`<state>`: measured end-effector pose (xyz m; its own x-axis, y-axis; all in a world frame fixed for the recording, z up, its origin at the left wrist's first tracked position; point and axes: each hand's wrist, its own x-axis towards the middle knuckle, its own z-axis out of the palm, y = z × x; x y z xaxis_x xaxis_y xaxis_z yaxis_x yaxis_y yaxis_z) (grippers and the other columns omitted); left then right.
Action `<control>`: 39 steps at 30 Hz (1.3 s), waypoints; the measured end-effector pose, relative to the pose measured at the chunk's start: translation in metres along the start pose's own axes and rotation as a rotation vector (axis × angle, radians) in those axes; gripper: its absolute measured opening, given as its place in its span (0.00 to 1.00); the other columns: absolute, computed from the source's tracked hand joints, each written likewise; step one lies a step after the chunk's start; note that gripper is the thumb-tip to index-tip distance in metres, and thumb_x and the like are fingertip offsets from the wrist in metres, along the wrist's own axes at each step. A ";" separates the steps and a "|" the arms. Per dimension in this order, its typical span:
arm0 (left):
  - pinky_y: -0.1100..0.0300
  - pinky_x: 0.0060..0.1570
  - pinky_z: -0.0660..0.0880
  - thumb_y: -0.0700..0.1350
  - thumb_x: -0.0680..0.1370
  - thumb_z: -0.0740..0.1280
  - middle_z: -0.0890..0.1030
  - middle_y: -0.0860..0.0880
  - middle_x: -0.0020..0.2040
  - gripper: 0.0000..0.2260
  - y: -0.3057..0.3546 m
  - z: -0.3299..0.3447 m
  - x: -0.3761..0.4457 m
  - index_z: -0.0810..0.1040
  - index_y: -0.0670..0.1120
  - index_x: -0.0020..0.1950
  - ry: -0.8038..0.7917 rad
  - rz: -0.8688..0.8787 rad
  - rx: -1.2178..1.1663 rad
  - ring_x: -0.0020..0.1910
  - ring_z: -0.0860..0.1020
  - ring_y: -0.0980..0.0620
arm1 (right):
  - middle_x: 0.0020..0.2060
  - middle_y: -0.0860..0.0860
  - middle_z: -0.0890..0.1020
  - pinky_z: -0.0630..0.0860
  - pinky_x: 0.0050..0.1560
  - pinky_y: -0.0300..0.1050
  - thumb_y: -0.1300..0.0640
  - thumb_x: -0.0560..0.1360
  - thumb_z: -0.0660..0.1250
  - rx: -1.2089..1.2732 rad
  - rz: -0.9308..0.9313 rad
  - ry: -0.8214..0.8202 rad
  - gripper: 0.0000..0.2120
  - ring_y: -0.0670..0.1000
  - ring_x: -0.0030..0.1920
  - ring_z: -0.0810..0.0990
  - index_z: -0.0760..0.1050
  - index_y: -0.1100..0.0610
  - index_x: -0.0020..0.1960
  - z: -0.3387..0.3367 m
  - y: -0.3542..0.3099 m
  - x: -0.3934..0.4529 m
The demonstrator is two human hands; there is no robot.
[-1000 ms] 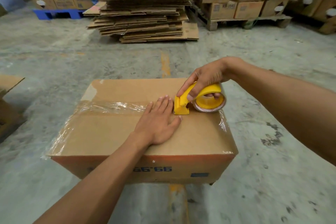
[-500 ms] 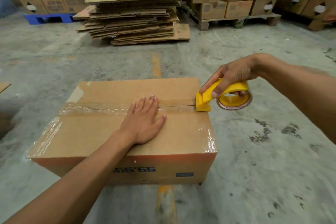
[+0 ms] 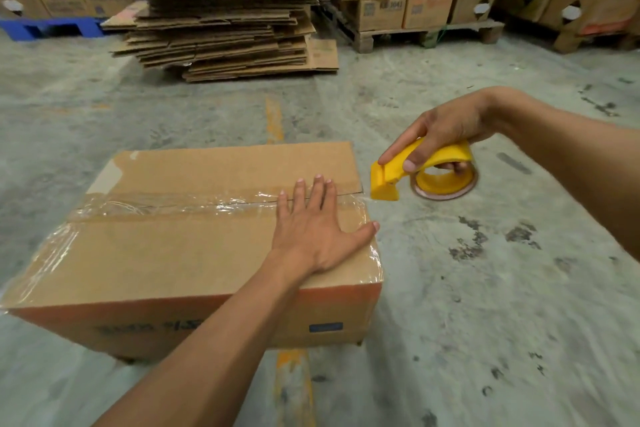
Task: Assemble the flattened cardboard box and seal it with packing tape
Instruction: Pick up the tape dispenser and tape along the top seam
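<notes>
A closed brown cardboard box [image 3: 166, 253] sits on the concrete floor. A strip of clear packing tape [image 3: 180, 203] runs along its top centre seam from left to right. My left hand [image 3: 311, 229] lies flat with fingers spread on the box top near the right edge, over the tape. My right hand [image 3: 440, 135] grips a yellow tape dispenser [image 3: 415, 172] just past the box's right edge, in the air. A short stretch of tape spans from the box edge to the dispenser's blade.
A stack of flattened cardboard boxes [image 3: 221, 21] lies on the floor behind the box. Wooden pallets with stacked cartons [image 3: 398, 7] stand at the back right, a blue pallet [image 3: 48, 26] at the back left. A yellow floor line [image 3: 273, 118] runs under the box.
My right hand has pulled the dispenser rightward along the seam and off the box's right edge. My left hand has slid right along the tape behind it.
</notes>
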<state>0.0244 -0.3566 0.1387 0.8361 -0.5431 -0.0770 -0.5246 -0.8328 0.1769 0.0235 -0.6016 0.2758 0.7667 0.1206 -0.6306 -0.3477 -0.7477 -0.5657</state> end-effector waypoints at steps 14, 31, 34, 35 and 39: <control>0.40 0.74 0.37 0.75 0.71 0.38 0.39 0.50 0.80 0.44 -0.001 0.001 0.002 0.40 0.51 0.80 -0.005 0.017 0.037 0.79 0.38 0.45 | 0.24 0.52 0.71 0.68 0.23 0.37 0.43 0.64 0.74 0.293 0.091 -0.058 0.27 0.47 0.17 0.66 0.79 0.44 0.63 0.019 0.046 0.026; 0.37 0.73 0.37 0.73 0.73 0.38 0.37 0.51 0.80 0.38 -0.001 -0.003 0.000 0.39 0.56 0.79 -0.033 0.084 0.072 0.78 0.36 0.42 | 0.42 0.60 0.77 0.75 0.27 0.41 0.40 0.61 0.79 0.013 0.397 -0.299 0.39 0.49 0.23 0.73 0.76 0.55 0.68 0.121 0.144 0.048; 0.38 0.74 0.40 0.66 0.79 0.40 0.39 0.55 0.80 0.32 0.003 -0.007 0.006 0.42 0.55 0.80 -0.024 0.275 0.157 0.78 0.35 0.45 | 0.51 0.58 0.82 0.77 0.29 0.41 0.45 0.65 0.78 0.059 0.359 -0.186 0.30 0.50 0.30 0.79 0.79 0.51 0.65 0.099 0.129 0.035; 0.40 0.75 0.42 0.63 0.80 0.40 0.41 0.55 0.81 0.30 0.003 -0.011 0.008 0.44 0.54 0.80 -0.014 0.351 0.190 0.78 0.36 0.47 | 0.53 0.57 0.84 0.79 0.33 0.42 0.44 0.64 0.78 0.080 0.335 -0.142 0.29 0.51 0.34 0.80 0.80 0.49 0.63 0.091 0.121 0.032; 0.45 0.74 0.52 0.62 0.81 0.43 0.55 0.55 0.80 0.27 -0.002 -0.023 0.021 0.58 0.54 0.78 0.021 0.515 0.255 0.80 0.46 0.48 | 0.43 0.55 0.85 0.77 0.28 0.42 0.48 0.68 0.76 0.060 0.310 -0.031 0.22 0.50 0.28 0.79 0.81 0.48 0.61 0.074 0.090 0.017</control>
<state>0.0465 -0.3637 0.1597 0.4642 -0.8854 -0.0236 -0.8849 -0.4624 -0.0561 -0.0349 -0.6182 0.1749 0.6027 -0.0867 -0.7933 -0.5941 -0.7125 -0.3734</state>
